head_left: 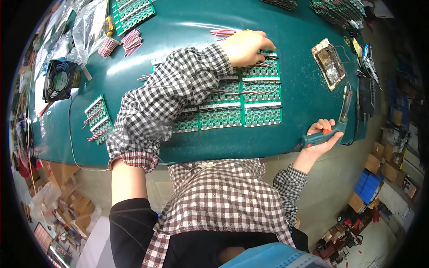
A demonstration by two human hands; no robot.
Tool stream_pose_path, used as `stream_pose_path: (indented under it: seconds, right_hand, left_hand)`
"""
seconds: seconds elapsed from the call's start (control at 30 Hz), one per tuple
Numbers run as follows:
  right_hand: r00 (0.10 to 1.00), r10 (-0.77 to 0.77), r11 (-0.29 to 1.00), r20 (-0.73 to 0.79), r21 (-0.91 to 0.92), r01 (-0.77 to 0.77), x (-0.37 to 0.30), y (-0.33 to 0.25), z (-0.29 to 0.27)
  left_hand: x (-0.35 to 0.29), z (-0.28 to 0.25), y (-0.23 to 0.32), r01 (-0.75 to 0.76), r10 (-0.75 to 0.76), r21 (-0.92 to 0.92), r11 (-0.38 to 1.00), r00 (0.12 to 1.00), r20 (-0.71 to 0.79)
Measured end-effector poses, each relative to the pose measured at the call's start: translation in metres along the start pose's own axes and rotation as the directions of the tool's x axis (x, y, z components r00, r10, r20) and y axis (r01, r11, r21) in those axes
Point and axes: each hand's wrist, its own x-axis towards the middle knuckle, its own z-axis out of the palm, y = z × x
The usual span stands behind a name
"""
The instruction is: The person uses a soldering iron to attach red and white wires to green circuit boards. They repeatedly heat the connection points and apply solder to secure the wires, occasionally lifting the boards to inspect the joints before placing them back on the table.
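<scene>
My left hand reaches across green circuit boards laid side by side in rows. Its fingers are bent and apart over the far right board, close to thin red and black wires; no held thing shows, though the palm side is hidden. My right hand is closed round the green handle of a soldering gun with a red trigger. The gun's metal tip points away from me, above the table at the right. My left forearm, in a checked sleeve, covers part of the boards.
Bundles of cut wires lie at the far left, another wire bundle behind my left hand. A black fan stands left, near a separate wired board. A dirty solder tray lies right. Stacked boards stand at the back.
</scene>
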Motion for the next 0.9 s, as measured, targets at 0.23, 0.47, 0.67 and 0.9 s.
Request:
stream_pose_path:
  seconds: [0.23,0.47,0.67,0.9]
  right_hand:
    - [1.000,-0.008,1.000,-0.021,-0.022,0.008,0.001,0.000,0.002]
    - [1.000,-0.019,0.999,-0.014,-0.030,0.019,-0.001,-0.001,0.000]
    - [0.996,-0.006,0.999,-0.086,-0.052,0.002,-0.004,0.004,0.006]
    - [0.995,0.089,0.996,-0.042,-0.024,-0.090,-0.024,0.030,0.027]
  left_hand:
    - [0.006,-0.007,0.018,0.002,-0.027,0.232,0.973,0.994,0.105]
    - [0.013,-0.014,0.017,-0.101,0.055,0.215,0.971,0.976,0.209]
    - [-0.004,-0.022,0.017,-0.069,0.045,0.191,0.979,0.991,0.125]
    - [-0.160,-0.083,0.074,0.349,-0.270,0.125,0.929,0.868,-0.416]
